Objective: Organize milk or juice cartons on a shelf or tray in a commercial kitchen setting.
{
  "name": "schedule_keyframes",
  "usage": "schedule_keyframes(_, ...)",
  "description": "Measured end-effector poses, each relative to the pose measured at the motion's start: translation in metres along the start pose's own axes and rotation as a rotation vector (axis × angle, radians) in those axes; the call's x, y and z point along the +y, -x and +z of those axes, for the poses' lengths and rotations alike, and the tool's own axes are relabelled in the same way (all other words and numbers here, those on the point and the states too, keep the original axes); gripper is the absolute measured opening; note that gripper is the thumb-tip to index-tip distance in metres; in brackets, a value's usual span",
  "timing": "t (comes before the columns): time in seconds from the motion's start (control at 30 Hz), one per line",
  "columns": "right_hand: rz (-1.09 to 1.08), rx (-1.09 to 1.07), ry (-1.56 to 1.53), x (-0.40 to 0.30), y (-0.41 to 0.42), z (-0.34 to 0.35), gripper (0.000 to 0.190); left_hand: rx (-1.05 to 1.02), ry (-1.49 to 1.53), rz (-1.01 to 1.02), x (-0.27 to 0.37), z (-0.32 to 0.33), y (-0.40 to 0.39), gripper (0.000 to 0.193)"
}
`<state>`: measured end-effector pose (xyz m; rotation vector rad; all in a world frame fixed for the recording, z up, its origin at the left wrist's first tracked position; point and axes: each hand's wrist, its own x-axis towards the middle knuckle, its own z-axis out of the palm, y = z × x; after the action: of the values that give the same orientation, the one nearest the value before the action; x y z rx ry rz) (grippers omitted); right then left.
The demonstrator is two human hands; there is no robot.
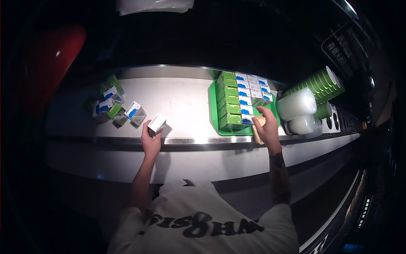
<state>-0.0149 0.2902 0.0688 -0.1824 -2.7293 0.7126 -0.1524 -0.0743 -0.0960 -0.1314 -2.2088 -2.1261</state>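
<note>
My left hand [151,141] grips a small white carton [157,123] above the counter, its printed end turned up. My right hand [267,127] has thumb and fingers apart and seems to hold nothing; it is at the near right part of a green tray [213,117], beside a white and blue carton [247,119]. Rows of green cartons [229,109] and white and blue cartons stand close together on that tray. Left of my left hand, a white and blue carton [135,111] and a green carton [117,113] stand loosely with several others.
A tan, flat object [259,135] lies partly under my right hand at the tray's near edge. Stacked green cups [312,84] and stacks of clear plastic containers [298,104] lie to the right. A raised metal ledge [165,72] bounds the counter [180,104] at the far side.
</note>
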Motion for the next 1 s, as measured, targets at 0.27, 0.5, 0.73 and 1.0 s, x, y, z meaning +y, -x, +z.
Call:
schedule_keyframes(0.27, 0.135, 0.112, 0.204, 0.057, 0.051, 0.075, 0.062, 0.179, -0.250, 0.078, -0.019, -0.026, -0.053, 0.055)
schedule_keyframes(0.5, 0.107, 0.301, 0.263, -0.013, 0.056, 0.042, 0.040, 0.460, -0.373, -0.026, -0.008, -0.003, -0.005, 0.068)
schedule_keyframes(0.73, 0.111, -0.045, -0.354, -0.108, 0.064, 0.049, 0.046, -0.816, -0.232, 0.303, 0.080, 0.024, 0.068, 0.085)
schedule_keyframes(1.0, -0.040, 0.103, -0.011, -0.056, 0.025, 0.083, 0.053, -0.221, -0.147, 0.002, 0.048, 0.035, 0.034, 0.053)
